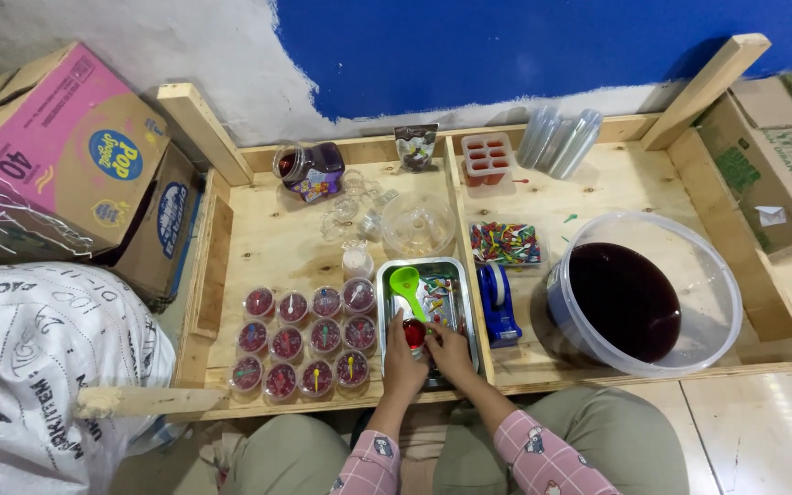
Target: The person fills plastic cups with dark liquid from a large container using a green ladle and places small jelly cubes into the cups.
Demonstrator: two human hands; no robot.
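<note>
My left hand (402, 359) holds a small clear cup of red liquid (414, 333) over a metal tray (463, 302). My right hand (451, 350) touches the same cup from the right, its fingers pinched at the cup's rim. A green scoop (407, 286) lies in the tray with several small coloured sticks. To the left of the tray stand several filled small cups (305, 341) in rows, each with red liquid.
A large clear bucket of dark red liquid (634, 298) sits at the right. A blue tape dispenser (499, 302), a box of coloured sticks (506, 243), an ice-pop mould (489, 158), stacked clear cups (559, 139), a jar (310, 170) and cardboard boxes (66, 156) surround the wooden table.
</note>
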